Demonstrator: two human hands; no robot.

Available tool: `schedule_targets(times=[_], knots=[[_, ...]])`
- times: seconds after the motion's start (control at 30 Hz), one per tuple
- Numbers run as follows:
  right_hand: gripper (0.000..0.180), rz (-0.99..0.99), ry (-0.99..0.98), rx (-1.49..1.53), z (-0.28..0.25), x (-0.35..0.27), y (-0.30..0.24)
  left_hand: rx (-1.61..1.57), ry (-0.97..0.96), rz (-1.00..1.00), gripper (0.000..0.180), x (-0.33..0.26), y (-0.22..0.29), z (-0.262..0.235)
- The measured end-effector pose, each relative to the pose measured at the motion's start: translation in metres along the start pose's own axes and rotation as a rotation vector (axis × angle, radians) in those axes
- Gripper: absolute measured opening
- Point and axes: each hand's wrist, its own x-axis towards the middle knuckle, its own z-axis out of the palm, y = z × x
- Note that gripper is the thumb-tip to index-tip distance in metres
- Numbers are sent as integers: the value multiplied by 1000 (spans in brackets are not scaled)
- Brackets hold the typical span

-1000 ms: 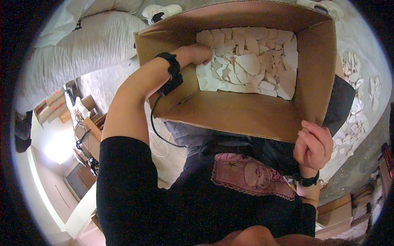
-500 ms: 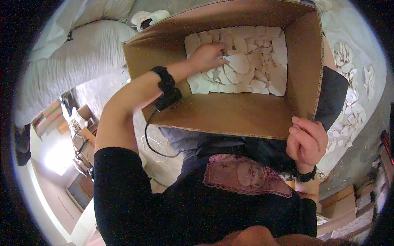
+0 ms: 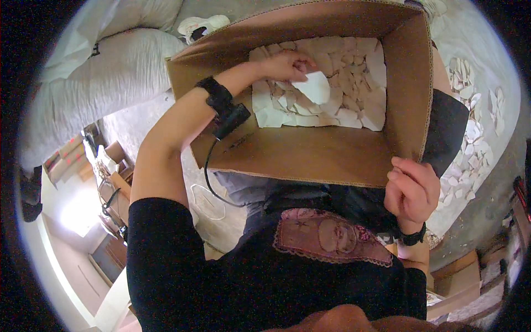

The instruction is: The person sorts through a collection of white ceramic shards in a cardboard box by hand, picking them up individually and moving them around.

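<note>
A deep cardboard box (image 3: 310, 156) stands tilted open before me, its bottom covered with flat, off-white, irregular pieces (image 3: 354, 72). Reaching inside over the left part of them, my left hand (image 3: 287, 65) pinches one pale flat piece (image 3: 316, 88) between thumb and fingers. That piece is tilted and looks brighter than those under it; what it is made of I cannot tell. At the near right corner of the box, my right hand (image 3: 412, 191) has its fingers curled and closed on the rim.
More white pieces (image 3: 470, 149) lie on a pale sheet (image 3: 500, 133) to the right. Full white sacks (image 3: 110, 83) fill the far left, with a white shoe (image 3: 202, 26) beside them. A black cable (image 3: 209, 177) hangs from the device on my left wrist.
My left hand has lifted and tilted a flat piece off the others, moving slightly up and turning at the wrist. The right hand stays on the rim.
</note>
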Motion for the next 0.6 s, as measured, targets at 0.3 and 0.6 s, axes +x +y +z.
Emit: schedule_targets(times=[0.3, 0.6], knots=[[31, -20, -16, 15, 1, 1, -1, 339, -15, 291, 41, 15, -75, -43], [16, -37, -32, 30, 0, 4, -4, 901, -155, 260, 27, 33, -98, -42]])
